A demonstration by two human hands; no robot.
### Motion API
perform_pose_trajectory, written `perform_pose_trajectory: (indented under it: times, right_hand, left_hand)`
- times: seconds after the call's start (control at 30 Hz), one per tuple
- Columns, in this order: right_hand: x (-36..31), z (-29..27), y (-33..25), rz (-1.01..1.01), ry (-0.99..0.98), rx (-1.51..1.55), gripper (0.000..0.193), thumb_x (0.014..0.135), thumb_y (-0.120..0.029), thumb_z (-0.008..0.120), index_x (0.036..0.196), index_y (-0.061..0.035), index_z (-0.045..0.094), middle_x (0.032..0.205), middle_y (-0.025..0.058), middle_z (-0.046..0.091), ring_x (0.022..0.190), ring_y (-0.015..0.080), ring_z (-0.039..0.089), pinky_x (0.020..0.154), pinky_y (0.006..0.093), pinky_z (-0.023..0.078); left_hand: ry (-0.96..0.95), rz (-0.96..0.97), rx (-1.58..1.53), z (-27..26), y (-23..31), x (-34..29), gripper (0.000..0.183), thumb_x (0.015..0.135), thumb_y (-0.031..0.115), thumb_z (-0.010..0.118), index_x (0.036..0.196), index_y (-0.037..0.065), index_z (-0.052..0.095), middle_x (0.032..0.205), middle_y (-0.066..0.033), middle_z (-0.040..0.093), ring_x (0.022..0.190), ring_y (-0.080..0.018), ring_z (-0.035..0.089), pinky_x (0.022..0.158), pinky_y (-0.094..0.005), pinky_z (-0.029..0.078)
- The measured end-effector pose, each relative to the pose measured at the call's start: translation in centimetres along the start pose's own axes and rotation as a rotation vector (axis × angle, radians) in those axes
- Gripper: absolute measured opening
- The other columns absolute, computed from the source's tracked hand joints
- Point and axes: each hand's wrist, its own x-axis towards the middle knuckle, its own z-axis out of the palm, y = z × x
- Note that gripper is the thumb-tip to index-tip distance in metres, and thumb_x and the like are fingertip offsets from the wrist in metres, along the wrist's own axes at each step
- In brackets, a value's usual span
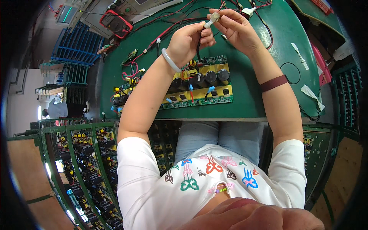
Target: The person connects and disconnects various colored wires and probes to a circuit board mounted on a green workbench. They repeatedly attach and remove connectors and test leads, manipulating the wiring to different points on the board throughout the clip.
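Note:
Over the far part of the green table, both hands meet at a pale, translucent cable connector (212, 20). My left hand (190, 41), with a white bangle at its wrist, is closed on the connector's lower end and the black cable below it. My right hand (240, 31) pinches the upper end, its other fingers loosely bent. The connector's two parts touch; whether they are fully locked cannot be seen. Below my hands lies a long green circuit board (199, 102) with black cylindrical capacitors (211, 78), yellow parts and blue-tipped leads (191, 89).
A red multimeter (116, 23) and an instrument with a lit screen (65, 13) stand at the far left. Red and black leads (168, 36) cross the far table. Crumpled white strips (312, 97) lie right. Green racks (69, 153) of boards stand left; a person (57, 109) is beyond.

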Motion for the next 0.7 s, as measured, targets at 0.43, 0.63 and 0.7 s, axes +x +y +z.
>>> perform_pose_trajectory:
  times: [0.43, 0.63, 0.7]
  right_hand:
    - [0.1, -0.3, 0.3, -0.051, 0.088, -0.08, 0.014, 0.094, -0.007, 0.068, 0.108, -0.0053, 0.068, 0.128, 0.0154, 0.063, 0.121, 0.0283, 0.061, 0.108, 0.0361, 0.048]
    - [0.1, 0.5, 0.0, -0.039, 0.105, -0.157, 0.017, 0.094, -0.007, 0.067, 0.11, -0.004, 0.068, 0.129, 0.0154, 0.063, 0.122, 0.0279, 0.061, 0.108, 0.0361, 0.048]
    - [0.0, 0.4, 0.1, -0.041, 0.08, -0.132, 0.018, 0.094, -0.007, 0.067, 0.111, -0.0038, 0.067, 0.13, 0.0151, 0.063, 0.122, 0.0275, 0.061, 0.107, 0.0362, 0.048]
  left_hand:
    - [0.01, 0.004, -0.005, 0.0, -0.7, 0.6, 0.033, 0.107, 0.027, 0.034, 0.081, 0.009, 0.044, 0.073, 0.0008, 0.041, 0.073, -0.0148, 0.043, 0.091, -0.0351, 0.044]
    - [0.002, 0.004, -0.012, -0.5, -0.8, 0.6, 0.033, 0.107, 0.027, 0.034, 0.081, 0.009, 0.044, 0.073, 0.0009, 0.04, 0.073, -0.0149, 0.042, 0.09, -0.0349, 0.044]
    - [0.004, 0.014, -0.013, -0.5, -0.9, 0.6, 0.032, 0.107, 0.027, 0.034, 0.082, 0.009, 0.044, 0.073, 0.001, 0.04, 0.072, -0.0149, 0.042, 0.09, -0.0351, 0.044]
